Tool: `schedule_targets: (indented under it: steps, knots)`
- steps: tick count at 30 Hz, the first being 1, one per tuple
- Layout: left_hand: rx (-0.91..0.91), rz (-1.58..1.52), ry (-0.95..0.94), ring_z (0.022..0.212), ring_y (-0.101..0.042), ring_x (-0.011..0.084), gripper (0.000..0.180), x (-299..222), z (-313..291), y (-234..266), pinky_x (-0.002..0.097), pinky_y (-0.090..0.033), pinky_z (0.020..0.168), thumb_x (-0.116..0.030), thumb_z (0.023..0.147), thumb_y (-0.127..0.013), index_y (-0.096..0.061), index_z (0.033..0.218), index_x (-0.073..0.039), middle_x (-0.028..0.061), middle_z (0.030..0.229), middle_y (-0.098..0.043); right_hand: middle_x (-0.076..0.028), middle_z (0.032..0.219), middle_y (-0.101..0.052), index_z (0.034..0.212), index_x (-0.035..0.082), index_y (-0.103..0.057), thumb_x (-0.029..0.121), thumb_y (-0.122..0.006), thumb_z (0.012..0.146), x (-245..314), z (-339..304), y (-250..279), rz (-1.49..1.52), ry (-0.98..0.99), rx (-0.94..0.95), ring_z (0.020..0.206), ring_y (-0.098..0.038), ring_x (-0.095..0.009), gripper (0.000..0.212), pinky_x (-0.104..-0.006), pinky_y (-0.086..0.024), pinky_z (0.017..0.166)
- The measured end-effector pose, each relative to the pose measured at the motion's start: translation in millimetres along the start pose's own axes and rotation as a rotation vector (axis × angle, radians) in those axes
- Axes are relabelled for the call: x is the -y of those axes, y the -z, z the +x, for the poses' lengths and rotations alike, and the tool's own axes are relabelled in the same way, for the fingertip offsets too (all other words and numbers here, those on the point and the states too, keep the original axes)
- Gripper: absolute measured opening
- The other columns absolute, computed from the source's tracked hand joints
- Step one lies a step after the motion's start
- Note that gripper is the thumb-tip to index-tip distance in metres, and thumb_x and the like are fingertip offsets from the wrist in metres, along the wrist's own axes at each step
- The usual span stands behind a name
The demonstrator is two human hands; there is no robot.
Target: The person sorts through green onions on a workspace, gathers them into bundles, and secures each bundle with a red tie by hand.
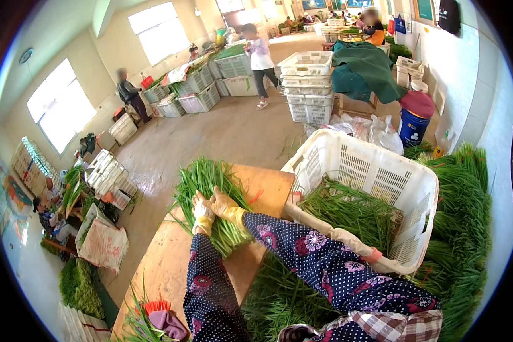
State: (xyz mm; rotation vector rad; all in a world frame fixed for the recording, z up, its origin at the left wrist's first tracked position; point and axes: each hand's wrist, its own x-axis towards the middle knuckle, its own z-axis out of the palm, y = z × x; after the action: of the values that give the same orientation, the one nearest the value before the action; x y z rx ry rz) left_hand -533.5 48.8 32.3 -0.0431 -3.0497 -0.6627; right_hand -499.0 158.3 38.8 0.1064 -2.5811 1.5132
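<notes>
A loose heap of chives [211,182], long green leaves, lies across the far end of a wooden board table [165,256]. Both my hands wear pale gloves with yellowish cuffs. On top of the leaves rests my left hand [203,210], fingers stretched forward and pressed flat. Right beside it, touching or nearly so, my right hand [224,206] also lies on the leaves with its fingers extended. The paler stalk ends point toward me, under my wrists. A thin red tie [256,196] lies on the wood just right of the heap.
To the right stands a white plastic crate [376,165] partly filled with loose chives [350,211]. More chives [459,228] are piled along the right wall. Red ties [157,306] and a purple cloth [169,325] sit at the table's near corner. Several people and stacked crates [308,85] are farther off.
</notes>
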Motion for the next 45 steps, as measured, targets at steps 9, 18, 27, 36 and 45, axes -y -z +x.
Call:
schedule_targets:
  steps: [9, 18, 27, 36, 45]
  knots:
    - [-0.043, -0.453, -0.325, 0.107, -0.048, 0.0276, 0.069, 98.9, 84.9, -48.0, 0.0392, -0.035, 0.095, -0.052, 0.088, -0.039, -0.017, 0.143, -0.016, 0.0161, 0.137, -0.036, -0.027, 0.121, -0.048, 0.134, -0.002, -0.025, 0.046, -0.056, 0.077, 23.0, -25.8, 74.4, 0.115, -0.119, 0.0, 0.109, -0.05, -0.036, 0.081, -0.0391, -0.038, 0.094]
    - [-0.12, -0.26, -0.426, 0.131, -0.026, 0.0292, 0.051, -4.9, -26.9, 72.3, 0.041, -0.025, 0.107, -0.033, 0.095, -0.031, -0.019, 0.141, -0.014, 0.0083, 0.147, -0.012, -0.023, 0.122, -0.049, 0.135, 0.002, -0.031, 0.038, -0.061, 0.078, -7.5, -91.2, 179.0, 0.337, 0.203, -0.098, 0.113, -0.049, -0.031, 0.074, -0.0381, -0.039, 0.095]
    - [-0.014, -0.418, -0.429, 0.121, -0.044, 0.0212, 0.044, -100.5, -166.0, 90.5, 0.0365, -0.036, 0.102, -0.028, 0.094, -0.04, -0.038, 0.133, -0.009, 0.0103, 0.134, -0.043, -0.016, 0.092, -0.065, 0.104, 0.002, -0.06, 0.024, -0.054, 0.083, -333.0, -172.4, 333.9, -0.189, -0.532, 0.004, 0.085, -0.063, -0.024, 0.03, -0.0331, -0.049, 0.076]
    - [-0.047, -0.6, -0.342, 0.109, -0.055, 0.0267, 0.042, -207.9, -216.2, -36.5, 0.0358, -0.045, 0.092, -0.017, 0.088, -0.054, -0.046, 0.124, 0.002, 0.0178, 0.116, -0.056, -0.015, 0.12, -0.05, 0.128, 0.002, -0.039, 0.033, -0.063, 0.073, -311.2, -118.6, 150.4, -0.597, -0.147, 0.001, 0.108, -0.049, -0.029, 0.067, -0.0396, -0.041, 0.085]
    - [0.203, -0.445, -0.468, 0.095, -0.062, 0.027, 0.038, -221.1, -200.3, -101.3, 0.0348, -0.047, 0.084, -0.011, 0.084, -0.057, -0.05, 0.119, 0.002, 0.018, 0.105, -0.062, -0.015, 0.114, -0.049, 0.137, 0.001, -0.025, 0.026, -0.059, 0.075, -365.8, -111.9, 94.2, -0.898, -0.148, -0.192, 0.099, -0.047, -0.026, 0.075, -0.0376, -0.036, 0.078]
